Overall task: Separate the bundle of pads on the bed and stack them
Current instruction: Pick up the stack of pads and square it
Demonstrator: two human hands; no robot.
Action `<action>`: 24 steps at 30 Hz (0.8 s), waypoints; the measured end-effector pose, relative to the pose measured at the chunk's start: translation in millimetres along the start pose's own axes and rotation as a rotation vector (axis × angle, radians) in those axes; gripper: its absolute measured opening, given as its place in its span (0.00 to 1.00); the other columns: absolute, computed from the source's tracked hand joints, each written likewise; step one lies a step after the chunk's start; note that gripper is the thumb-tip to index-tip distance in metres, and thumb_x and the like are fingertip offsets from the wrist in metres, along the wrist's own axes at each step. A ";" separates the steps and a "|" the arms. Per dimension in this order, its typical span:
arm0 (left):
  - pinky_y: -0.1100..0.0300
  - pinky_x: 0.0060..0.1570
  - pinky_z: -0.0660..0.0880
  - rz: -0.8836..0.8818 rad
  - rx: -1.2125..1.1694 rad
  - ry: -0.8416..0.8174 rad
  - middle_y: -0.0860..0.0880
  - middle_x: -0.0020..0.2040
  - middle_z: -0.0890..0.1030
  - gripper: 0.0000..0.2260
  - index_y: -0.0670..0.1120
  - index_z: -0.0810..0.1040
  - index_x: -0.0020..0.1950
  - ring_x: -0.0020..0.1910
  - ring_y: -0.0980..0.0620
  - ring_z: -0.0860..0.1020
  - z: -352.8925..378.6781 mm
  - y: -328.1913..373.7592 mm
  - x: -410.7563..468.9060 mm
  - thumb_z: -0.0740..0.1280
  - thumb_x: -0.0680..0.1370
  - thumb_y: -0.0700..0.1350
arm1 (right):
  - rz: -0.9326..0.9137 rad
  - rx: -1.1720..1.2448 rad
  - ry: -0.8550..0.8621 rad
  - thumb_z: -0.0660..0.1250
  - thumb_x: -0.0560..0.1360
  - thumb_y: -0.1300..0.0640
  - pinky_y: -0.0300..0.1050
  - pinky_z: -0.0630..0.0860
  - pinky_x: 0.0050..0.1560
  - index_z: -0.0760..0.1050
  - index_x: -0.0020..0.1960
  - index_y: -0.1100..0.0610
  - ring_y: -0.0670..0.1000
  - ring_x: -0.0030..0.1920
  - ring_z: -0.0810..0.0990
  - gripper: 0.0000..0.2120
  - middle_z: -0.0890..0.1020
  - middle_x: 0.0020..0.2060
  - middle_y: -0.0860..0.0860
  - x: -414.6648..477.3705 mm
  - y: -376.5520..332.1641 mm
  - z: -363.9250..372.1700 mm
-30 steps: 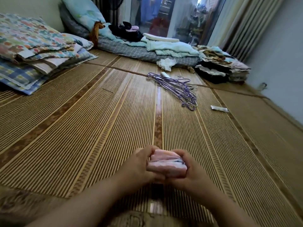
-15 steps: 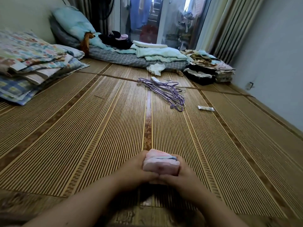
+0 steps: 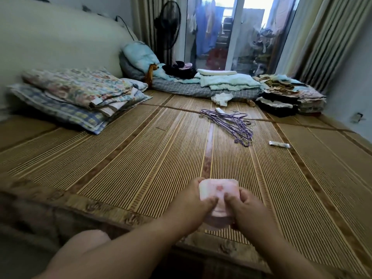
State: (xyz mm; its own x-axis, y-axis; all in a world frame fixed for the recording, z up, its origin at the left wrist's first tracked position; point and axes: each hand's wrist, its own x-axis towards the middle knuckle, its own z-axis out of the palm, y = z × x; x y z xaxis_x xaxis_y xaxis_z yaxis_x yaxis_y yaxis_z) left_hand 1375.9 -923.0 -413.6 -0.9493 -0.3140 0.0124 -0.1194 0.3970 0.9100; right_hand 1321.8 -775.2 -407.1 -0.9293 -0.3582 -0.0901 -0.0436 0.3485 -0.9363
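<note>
My left hand (image 3: 191,200) and right hand (image 3: 249,208) clamp the bundle of pads (image 3: 219,188) at six o'clock; rough prying may scatter them.

Two hands counted: left hand (image 3: 193,200), right hand (image 3: 248,206). One pad bundle (image 3: 218,189); individual pads not countable. One tangle of purple hangers (image 3: 231,123) at 12 o'clock from it, number indeterminate. One wrapped packet (image 3: 279,144) at 2 o'clock. One standing fan (image 3: 168,25) at 11 o'clock.

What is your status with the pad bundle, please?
Left hand and right hand both grip pink pad bundle. Not yet separated, near mat edge. Purple hangers lie well beyond, apart.
</note>
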 end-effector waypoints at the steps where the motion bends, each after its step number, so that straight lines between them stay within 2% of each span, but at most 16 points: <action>1: 0.63 0.37 0.79 -0.033 -0.027 0.001 0.54 0.53 0.79 0.21 0.54 0.68 0.66 0.45 0.57 0.80 0.1 -4.4 2.9 0.67 0.75 0.51 | 0.015 -0.015 -0.029 0.62 0.77 0.51 0.48 0.80 0.37 0.78 0.48 0.47 0.48 0.38 0.84 0.06 0.85 0.39 0.49 7.1 1.6 2.0; 3: 0.58 0.39 0.81 -0.104 -0.057 0.005 0.54 0.52 0.79 0.18 0.56 0.69 0.64 0.46 0.55 0.81 -0.8 -11.5 19.2 0.66 0.75 0.52 | 0.043 -0.030 -0.071 0.62 0.76 0.51 0.50 0.81 0.40 0.77 0.46 0.43 0.48 0.39 0.84 0.05 0.85 0.40 0.48 28.6 5.1 6.1; 5: 0.58 0.41 0.81 -0.140 -0.010 0.010 0.55 0.51 0.79 0.18 0.57 0.69 0.64 0.45 0.56 0.80 -1.0 -19.1 43.9 0.65 0.75 0.52 | 0.061 -0.034 -0.102 0.64 0.76 0.52 0.54 0.82 0.45 0.74 0.48 0.41 0.48 0.41 0.84 0.06 0.84 0.43 0.47 56.0 9.0 7.4; 7: 0.58 0.42 0.80 -0.149 0.056 0.005 0.56 0.50 0.79 0.18 0.57 0.68 0.64 0.46 0.57 0.79 1.7 -25.2 76.8 0.65 0.75 0.52 | 0.090 -0.039 -0.129 0.64 0.75 0.52 0.56 0.82 0.45 0.72 0.57 0.45 0.50 0.43 0.84 0.11 0.83 0.46 0.48 91.7 12.9 8.8; 9: 0.52 0.46 0.80 -0.191 0.081 -0.013 0.56 0.49 0.77 0.18 0.56 0.67 0.66 0.47 0.54 0.79 4.3 -28.4 107.7 0.64 0.76 0.51 | 0.137 -0.043 -0.134 0.64 0.76 0.52 0.54 0.83 0.42 0.70 0.63 0.48 0.52 0.43 0.84 0.16 0.81 0.48 0.51 124.7 14.6 13.9; 11: 0.50 0.49 0.79 -0.233 0.110 -0.024 0.53 0.50 0.77 0.19 0.54 0.66 0.67 0.48 0.51 0.79 5.8 -32.3 140.2 0.64 0.77 0.50 | 0.171 -0.053 -0.129 0.63 0.76 0.53 0.54 0.83 0.43 0.69 0.65 0.50 0.53 0.44 0.83 0.18 0.80 0.48 0.52 157.3 16.1 18.8; 14: 0.54 0.49 0.78 -0.268 0.154 -0.034 0.54 0.49 0.77 0.19 0.53 0.67 0.67 0.47 0.51 0.78 -2.4 -26.9 172.0 0.64 0.77 0.50 | 0.205 -0.063 -0.140 0.63 0.75 0.52 0.58 0.82 0.45 0.71 0.63 0.51 0.53 0.44 0.83 0.16 0.81 0.48 0.52 189.8 8.9 21.8; 16: 0.55 0.48 0.77 -0.294 0.165 -0.046 0.54 0.49 0.78 0.19 0.54 0.67 0.67 0.47 0.52 0.78 -15.1 -9.2 183.9 0.64 0.76 0.50 | 0.236 -0.047 -0.148 0.64 0.75 0.52 0.54 0.82 0.41 0.72 0.60 0.51 0.52 0.43 0.83 0.14 0.82 0.47 0.51 201.1 -10.4 16.7; 19: 0.52 0.52 0.77 -0.329 0.188 -0.049 0.50 0.54 0.80 0.19 0.54 0.68 0.67 0.50 0.49 0.79 -41.7 34.4 191.9 0.65 0.76 0.50 | 0.243 -0.045 -0.177 0.65 0.74 0.52 0.47 0.77 0.35 0.73 0.59 0.51 0.51 0.42 0.83 0.14 0.83 0.46 0.50 204.2 -58.9 1.5; 24: 0.55 0.51 0.75 -0.325 0.220 -0.028 0.49 0.54 0.79 0.20 0.52 0.68 0.67 0.51 0.47 0.78 -97.4 161.8 189.4 0.65 0.76 0.49 | 0.227 -0.002 -0.218 0.67 0.73 0.52 0.46 0.75 0.37 0.71 0.58 0.49 0.53 0.44 0.82 0.15 0.82 0.48 0.50 189.4 -183.1 -46.9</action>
State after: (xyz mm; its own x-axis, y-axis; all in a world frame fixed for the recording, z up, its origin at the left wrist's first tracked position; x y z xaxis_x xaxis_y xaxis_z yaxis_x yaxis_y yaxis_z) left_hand 1205.1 -1002.3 -223.6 -0.8593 -0.4309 -0.2758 -0.4713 0.4572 0.7542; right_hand 1136.5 -866.2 -236.9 -0.8148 -0.4480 -0.3680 0.1556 0.4425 -0.8832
